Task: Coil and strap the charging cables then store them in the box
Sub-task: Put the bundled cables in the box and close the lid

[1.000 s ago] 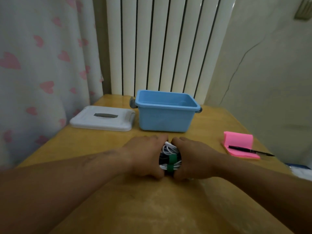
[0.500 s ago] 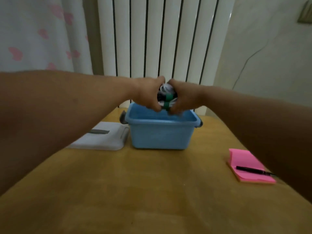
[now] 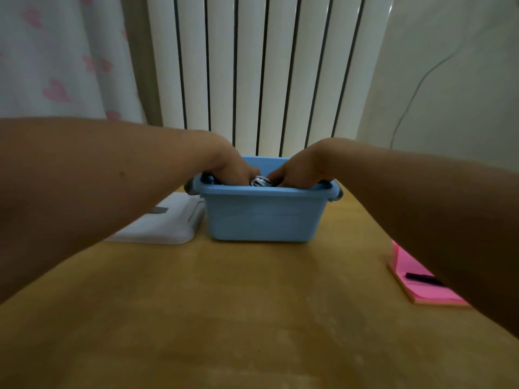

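Observation:
A blue plastic box (image 3: 261, 214) stands at the far middle of the wooden table. Both my hands reach down into it from above. My left hand (image 3: 231, 169) and my right hand (image 3: 299, 171) hold between them a bundle of coiled white and black cables (image 3: 261, 181), of which only the top shows above the box's near rim. My fingers are hidden inside the box. The green strap seen earlier is out of sight below the rim.
The box's white lid (image 3: 165, 223) lies flat to the left of the box. A pink notepad (image 3: 421, 279) with a black pen (image 3: 424, 277) on it sits at the right edge of the table (image 3: 224, 318). A white radiator stands behind the box.
My hands lifted the strapped cable bundle off the table, carried it over the box, and have now lowered it inside, below the rim.

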The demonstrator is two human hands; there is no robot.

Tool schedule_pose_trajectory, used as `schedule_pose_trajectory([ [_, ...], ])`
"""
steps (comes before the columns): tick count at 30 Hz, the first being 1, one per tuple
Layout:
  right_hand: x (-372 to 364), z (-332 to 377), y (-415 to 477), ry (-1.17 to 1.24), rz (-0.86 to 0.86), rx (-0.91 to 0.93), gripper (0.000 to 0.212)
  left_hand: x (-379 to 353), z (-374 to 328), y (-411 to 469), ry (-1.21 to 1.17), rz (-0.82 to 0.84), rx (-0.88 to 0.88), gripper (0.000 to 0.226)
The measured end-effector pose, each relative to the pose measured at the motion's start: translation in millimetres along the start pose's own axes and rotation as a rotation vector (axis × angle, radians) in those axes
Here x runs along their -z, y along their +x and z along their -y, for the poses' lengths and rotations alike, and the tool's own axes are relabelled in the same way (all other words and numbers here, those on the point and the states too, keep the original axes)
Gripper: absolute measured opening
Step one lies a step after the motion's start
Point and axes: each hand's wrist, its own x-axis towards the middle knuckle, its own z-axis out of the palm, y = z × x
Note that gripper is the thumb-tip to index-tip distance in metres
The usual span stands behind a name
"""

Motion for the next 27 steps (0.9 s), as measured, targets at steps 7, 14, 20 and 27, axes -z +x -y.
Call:
schedule_pose_trajectory([
  [7, 5, 13, 12, -0.234, 0.028, -0.011, 0.064, 4, -6, -7, 0.258, -0.074, 0.023, 0.052],
  [14, -2, 30, -2, -0.228, 0.062, -0.129, 0.056, -12, 3, -4, 0.038, -0.07, 0.078, 0.045],
  [20, 10, 23, -27, -0.1, -0.128, -0.125, 0.078, 0, 1, -51, 0.237, -0.307, -0.012, 0.08],
  [27, -2, 44, -98, 0.375, -1.022, 0.057, 0.023, -30, 48, -148, -0.367, -0.927, -0.065, 0.039],
])
